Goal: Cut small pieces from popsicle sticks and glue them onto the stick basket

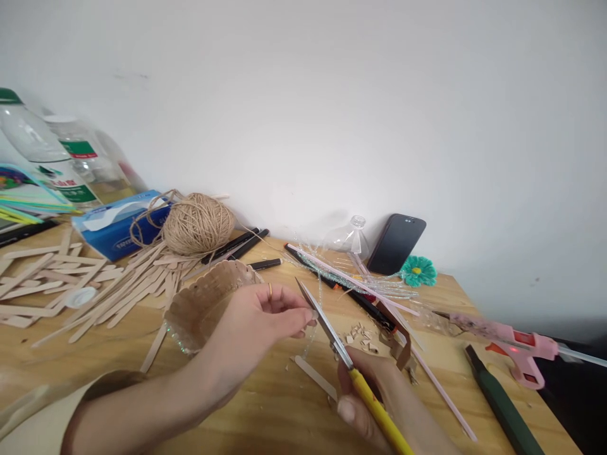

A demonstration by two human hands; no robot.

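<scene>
My left hand [272, 319] is closed in a pinch at the middle of the table. A thin glittery silver pipe cleaner [309, 344] runs through its fingertips; its ends are hard to make out. My right hand [370, 392] grips scissors [327, 322] with yellow handles, and their blades point up and left, right beside the left fingertips. The blades look nearly closed. Behind my left wrist lies a round brown basket [190, 309] with a scalloped rim and glitter trim, partly hidden by the hand. A single craft stick [315, 378] lies under the scissors.
Loose craft sticks [137, 284] cover the left, near a twine ball [199, 221] and a blue tissue pack [123, 224]. Toward the right are a phone [397, 243], a teal flower [418, 270], a pink glue gun [516, 347] with a red light, and a dark green tool [502, 401].
</scene>
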